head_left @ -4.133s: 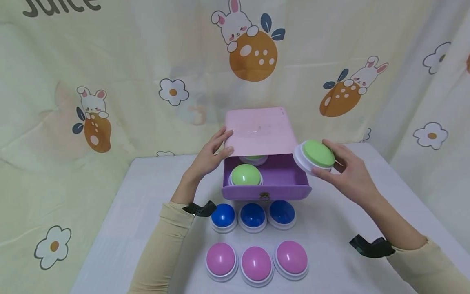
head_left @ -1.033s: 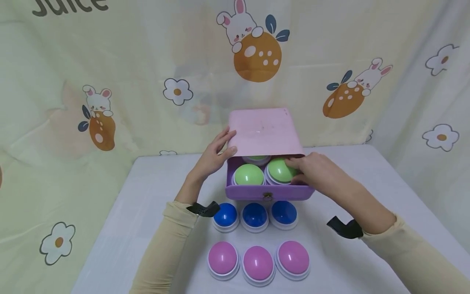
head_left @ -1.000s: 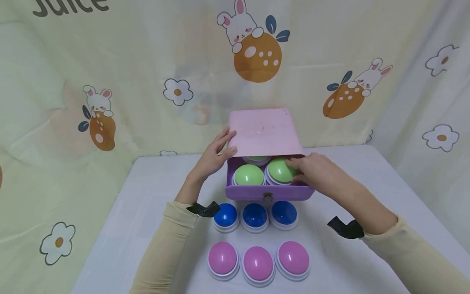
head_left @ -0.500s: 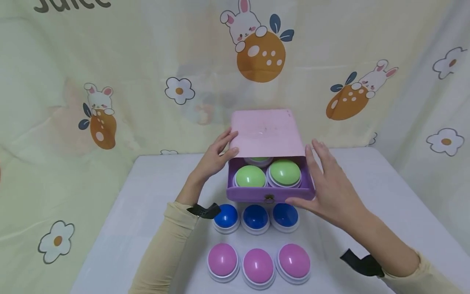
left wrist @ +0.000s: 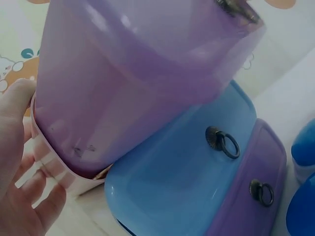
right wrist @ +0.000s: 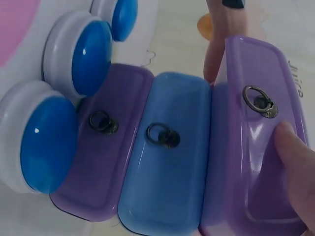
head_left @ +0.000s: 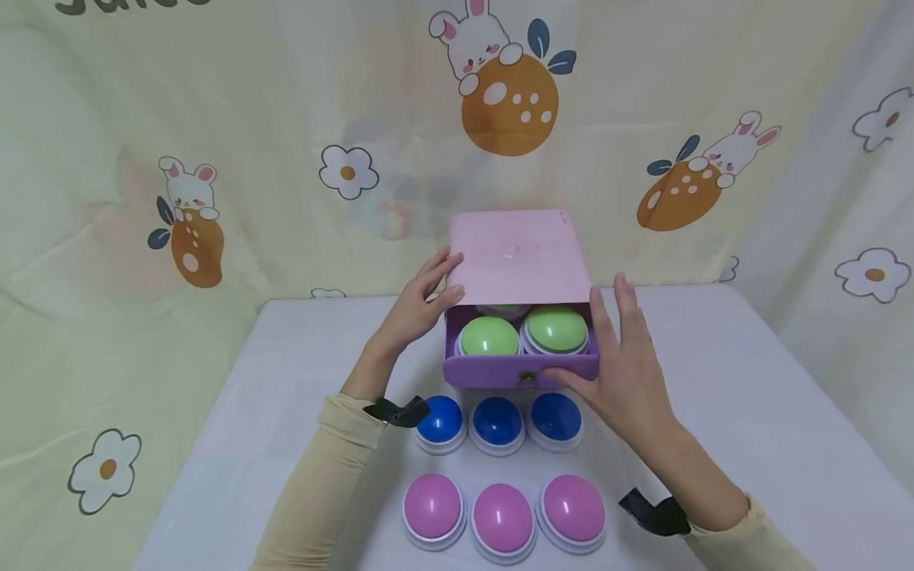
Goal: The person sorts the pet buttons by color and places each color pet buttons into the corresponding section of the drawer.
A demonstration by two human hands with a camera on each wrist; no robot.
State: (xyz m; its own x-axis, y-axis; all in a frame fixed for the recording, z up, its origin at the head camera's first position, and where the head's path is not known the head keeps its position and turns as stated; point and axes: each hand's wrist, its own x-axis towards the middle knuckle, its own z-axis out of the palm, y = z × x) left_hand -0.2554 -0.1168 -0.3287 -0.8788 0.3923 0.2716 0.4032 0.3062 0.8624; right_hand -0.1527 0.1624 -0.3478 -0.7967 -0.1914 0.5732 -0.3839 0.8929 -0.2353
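Observation:
A small drawer cabinet with a pink top (head_left: 520, 258) stands at the back of the table. Its purple top drawer (head_left: 493, 371) is pulled out, with green domed push buttons on white bases inside. One green button (head_left: 489, 336) sits front left, another (head_left: 557, 329) front right; a third, behind, is mostly hidden under the top. My left hand (head_left: 417, 309) rests against the cabinet's left side, fingers and thumb at its edge. My right hand (head_left: 628, 373) has its thumb on the drawer front near the ring pull (right wrist: 261, 102) and its fingers extended along the right side.
Below the top drawer are a blue drawer (right wrist: 165, 191) and a purple drawer (right wrist: 93, 182). Three blue buttons (head_left: 497, 422) stand in a row before the cabinet, and three pink buttons (head_left: 504, 519) nearer me. A printed curtain (head_left: 400, 95) hangs behind the table (head_left: 307, 357).
The right hand set the green button into the drawer's right side and let go. It then moved to the drawer front, and the drawer has slid in slightly. The left hand stayed put.

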